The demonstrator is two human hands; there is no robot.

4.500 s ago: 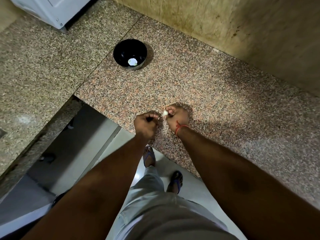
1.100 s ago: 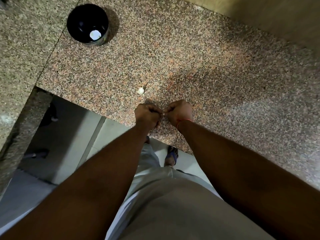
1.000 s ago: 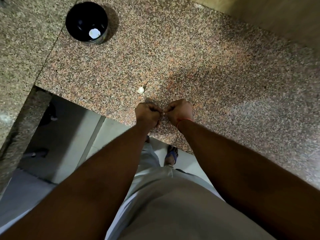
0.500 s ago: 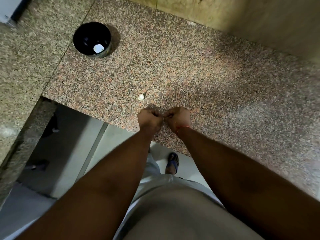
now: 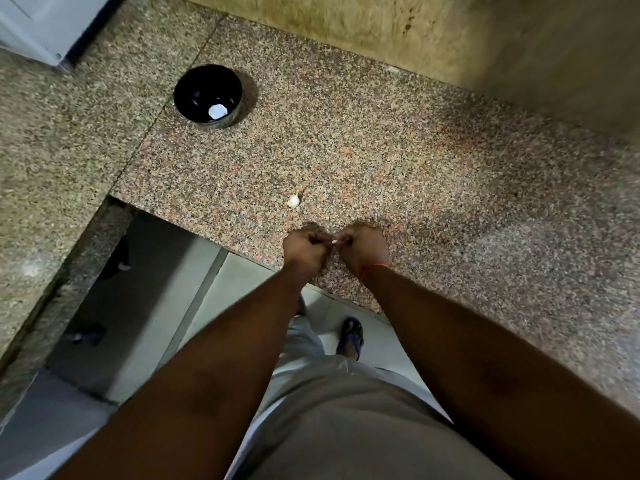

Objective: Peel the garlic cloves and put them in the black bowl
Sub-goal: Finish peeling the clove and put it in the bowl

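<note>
Both hands are curled into fists at centre frame, knuckles nearly touching over the counter's near edge: the left hand and right hand pinch a small white clove between them, as half a second ago. A second clove lies just above them, unmoved. The bowl, upper left, holds one white piece; it sits further right in frame than before.
</note>
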